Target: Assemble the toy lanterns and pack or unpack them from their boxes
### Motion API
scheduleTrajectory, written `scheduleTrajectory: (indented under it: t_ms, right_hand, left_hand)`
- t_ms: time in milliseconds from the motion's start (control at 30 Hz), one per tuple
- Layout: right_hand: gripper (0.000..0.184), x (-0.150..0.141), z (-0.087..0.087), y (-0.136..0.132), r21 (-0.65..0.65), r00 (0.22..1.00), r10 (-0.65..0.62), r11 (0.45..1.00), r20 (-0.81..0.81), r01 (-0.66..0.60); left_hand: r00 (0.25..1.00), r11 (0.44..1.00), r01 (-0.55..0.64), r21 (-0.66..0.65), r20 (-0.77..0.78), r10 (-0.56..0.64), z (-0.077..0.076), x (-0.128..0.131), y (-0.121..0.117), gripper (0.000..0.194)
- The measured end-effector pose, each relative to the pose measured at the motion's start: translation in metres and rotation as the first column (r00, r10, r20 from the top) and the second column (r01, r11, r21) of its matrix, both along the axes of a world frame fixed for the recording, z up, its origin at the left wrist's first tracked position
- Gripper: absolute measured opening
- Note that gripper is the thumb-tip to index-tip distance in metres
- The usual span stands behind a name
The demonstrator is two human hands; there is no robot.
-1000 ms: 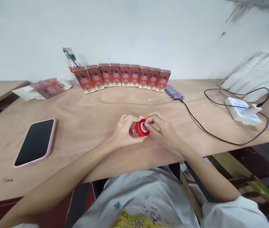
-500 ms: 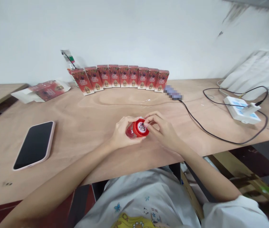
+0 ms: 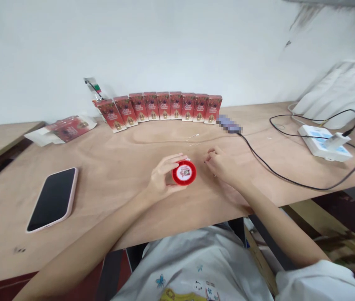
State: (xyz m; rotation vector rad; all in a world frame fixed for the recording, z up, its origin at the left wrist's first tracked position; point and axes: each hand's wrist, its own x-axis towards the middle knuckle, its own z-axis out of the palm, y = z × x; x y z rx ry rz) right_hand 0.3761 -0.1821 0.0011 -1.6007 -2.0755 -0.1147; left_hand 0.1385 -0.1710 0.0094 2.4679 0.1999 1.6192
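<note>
My left hand (image 3: 161,175) is wrapped round a small round red item (image 3: 184,182). Its end faces me: a red rim with a white disc in the middle that bears dark and red marks. The body behind that end is hidden now. Apart from it, to the right, my right hand (image 3: 223,166) has its fingers curled together in a pinch. A tiny dark speck shows at the fingertips, too small to name. Just beyond the hands, a thin pale looped wire or thread (image 3: 193,140) lies on the wooden table (image 3: 117,167).
Several red printed boxes (image 3: 163,106) stand in a curved row by the wall. A flattened red and white package (image 3: 67,127) and a phone (image 3: 53,198) lie left. On the right are a blurred-out device (image 3: 228,124) with a black cable (image 3: 268,177) and a white power strip (image 3: 325,144).
My right hand has left the red item's end and moved right, fingers still pinched. The left hand has turned the item so its end faces me. The view has shifted slightly.
</note>
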Motion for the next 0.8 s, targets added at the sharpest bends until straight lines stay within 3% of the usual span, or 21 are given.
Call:
scheduleTrajectory:
  t_ms: [100,233,333,467,533,633,800]
  right_hand:
    - [0.014,-0.002,-0.001,0.001,-0.02,1.0,0.005,1.0,-0.026,-0.006]
    - [0.006,-0.015,0.02,-0.012,0.047,0.954,0.09,0.996,-0.286,-0.08]
    - [0.009,-0.027,0.041,-0.028,0.086,0.823,0.188,0.982,-0.536,-0.168]
    - [0.017,-0.039,0.054,-0.044,-0.022,0.587,0.191,0.942,-0.786,-0.336]
    - [0.025,-0.041,0.054,-0.045,-0.084,0.511,0.165,0.899,-0.843,-0.43]
    - [0.03,-0.044,0.05,-0.043,-0.13,0.469,0.141,0.857,-0.872,-0.499]
    - [0.023,-0.049,0.048,-0.042,-0.15,0.456,0.096,0.868,-0.885,-0.473]
  left_hand:
    - [0.993,0.991,-0.106,0.083,-0.041,0.11,0.0,-0.002,0.001,0.046]
    - [0.972,0.965,-0.198,0.169,-0.091,0.215,0.0,-0.004,0.0,0.032]
    - [0.976,0.975,-0.187,0.12,-0.086,0.198,0.002,-0.003,-0.003,0.04]
    - [0.98,0.979,-0.198,-0.049,-0.04,0.196,0.005,0.0,-0.008,0.058]
    - [0.977,0.973,-0.212,-0.087,-0.043,0.209,0.005,0.001,-0.009,0.061]
    - [0.971,0.969,-0.231,-0.089,-0.09,0.223,0.003,0.0,-0.01,0.06]
    - [0.969,0.977,-0.211,0.003,-0.131,0.21,0.001,0.0,-0.009,0.059]
